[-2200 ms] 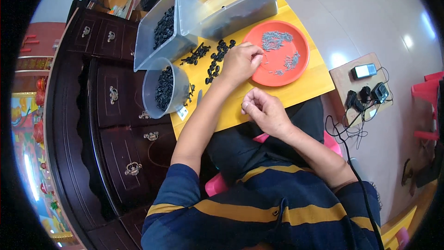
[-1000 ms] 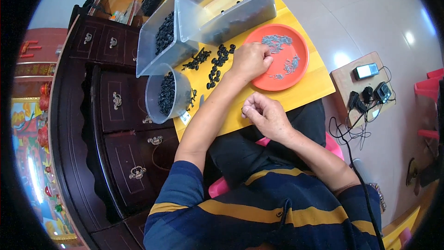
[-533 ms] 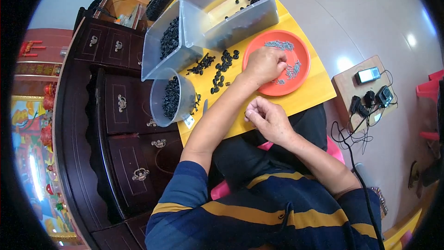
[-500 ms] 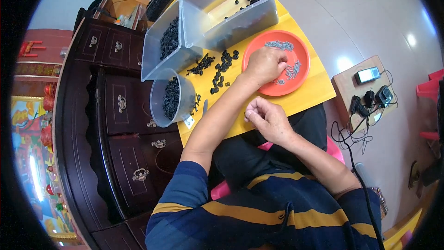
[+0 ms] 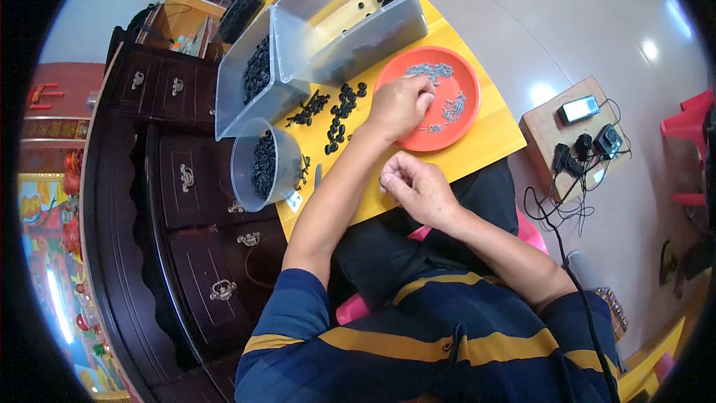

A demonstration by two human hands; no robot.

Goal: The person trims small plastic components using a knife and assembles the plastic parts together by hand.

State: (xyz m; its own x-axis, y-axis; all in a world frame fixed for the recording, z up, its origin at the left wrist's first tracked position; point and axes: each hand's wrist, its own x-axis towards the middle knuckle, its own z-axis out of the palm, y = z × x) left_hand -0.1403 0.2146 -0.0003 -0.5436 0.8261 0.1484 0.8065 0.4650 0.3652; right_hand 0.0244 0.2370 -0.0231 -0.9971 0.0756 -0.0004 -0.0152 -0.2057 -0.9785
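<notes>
My left hand (image 5: 401,108) reaches over the left part of an orange round plate (image 5: 464,125). Its fingers are curled down and closed; whatever they hold, if anything, is hidden beneath them. Small grey metal pieces like screws or pins lie in the plate, in a far pile (image 5: 430,72), a right-hand pile (image 5: 453,107) and a few near the front. Closer to me, over the yellow tabletop's near edge, my right hand (image 5: 421,190) is closed with thumb and fingertips together. I cannot make out anything in it. Black round caps (image 5: 344,101) and slim black stemmed parts (image 5: 309,109) lie left of the plate.
A clear round tub (image 5: 262,168) and a clear bin (image 5: 257,78), both with black parts, stand at left. Behind is a larger clear bin (image 5: 350,37). A dark drawer cabinet (image 5: 198,172) borders the left. Cabled devices sit on a wooden stool (image 5: 548,123) at right.
The whole view has shifted slightly left. Against the plate, my left hand has drawn back a little to the left, still closed. My right hand keeps nearly the same place and pose.
</notes>
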